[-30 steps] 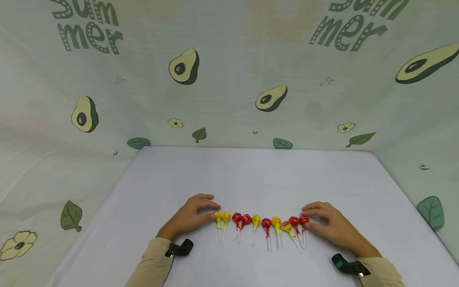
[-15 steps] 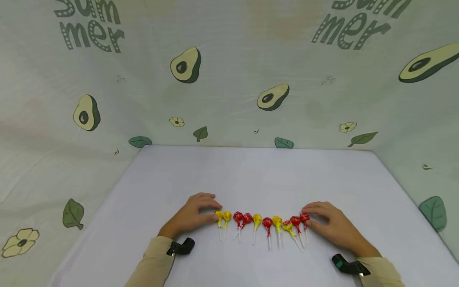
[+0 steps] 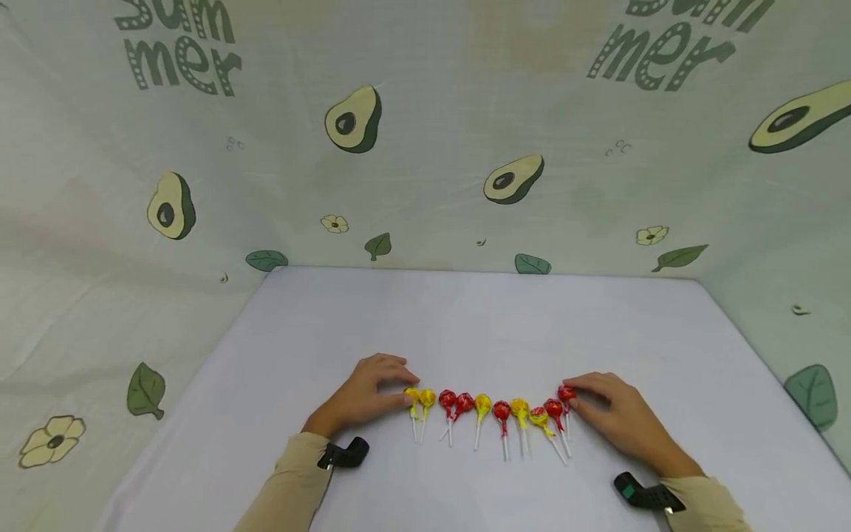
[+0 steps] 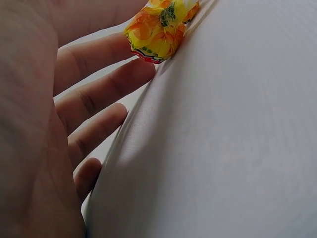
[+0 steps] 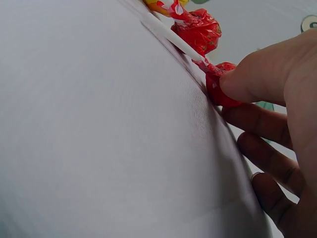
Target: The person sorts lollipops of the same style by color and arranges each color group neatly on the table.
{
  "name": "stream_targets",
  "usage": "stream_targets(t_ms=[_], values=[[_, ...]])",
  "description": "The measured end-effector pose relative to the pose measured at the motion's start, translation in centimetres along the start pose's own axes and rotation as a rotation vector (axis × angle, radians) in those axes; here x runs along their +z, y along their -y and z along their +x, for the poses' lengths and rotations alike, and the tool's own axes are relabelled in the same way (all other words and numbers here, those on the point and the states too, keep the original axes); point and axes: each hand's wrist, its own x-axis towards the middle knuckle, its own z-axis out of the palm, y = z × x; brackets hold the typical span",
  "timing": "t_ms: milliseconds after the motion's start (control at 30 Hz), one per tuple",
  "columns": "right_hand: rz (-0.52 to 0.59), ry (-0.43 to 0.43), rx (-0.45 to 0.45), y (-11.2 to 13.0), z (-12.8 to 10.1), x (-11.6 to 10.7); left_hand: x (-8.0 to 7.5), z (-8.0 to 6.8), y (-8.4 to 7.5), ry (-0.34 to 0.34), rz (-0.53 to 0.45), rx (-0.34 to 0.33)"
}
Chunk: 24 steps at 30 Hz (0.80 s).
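Observation:
Wrapped red and yellow lollipops lie in a slightly uneven row on the white table, sticks toward the person. At the row's left end, my left hand (image 3: 366, 391) has its thumb and forefinger at the head of a yellow lollipop (image 4: 156, 34), its other fingers spread beside it. At the right end, my right hand (image 3: 618, 414) pinches the head of a red lollipop (image 5: 220, 89) between thumb and forefinger. Another red lollipop (image 5: 200, 32) lies just left of it, close by. The left thumb's tip is cut off in the left wrist view.
Between the hands lie several more lollipops, among them a yellow one (image 3: 482, 405) and a red one (image 3: 501, 411). The white table (image 3: 465, 318) extends behind them to a cloth backdrop (image 3: 425, 192) printed with avocados and leaves. Dark bands sit on both wrists.
My right hand has shifted the end red lollipop slightly away from the person, so its head stands higher than its neighbour's. The left hand stays at the yellow lollipop. The head view has shifted slightly.

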Motion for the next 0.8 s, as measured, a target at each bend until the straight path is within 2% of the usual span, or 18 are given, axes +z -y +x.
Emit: stream_targets(t_ms=[167, 567, 800], values=[[-0.010, 0.008, 0.028, 0.5, -0.1, 0.3, 0.1, -0.3, -0.2, 0.003, 0.006, -0.018], [-0.043, -0.067, -0.032, 0.7, 0.3, 0.2, -0.2, 0.1, -0.6, 0.010, 0.029, -0.007], [-0.026, 0.003, 0.066, 1.1, 0.4, 0.0, 0.1, 0.2, -0.2, 0.021, 0.040, -0.029]])
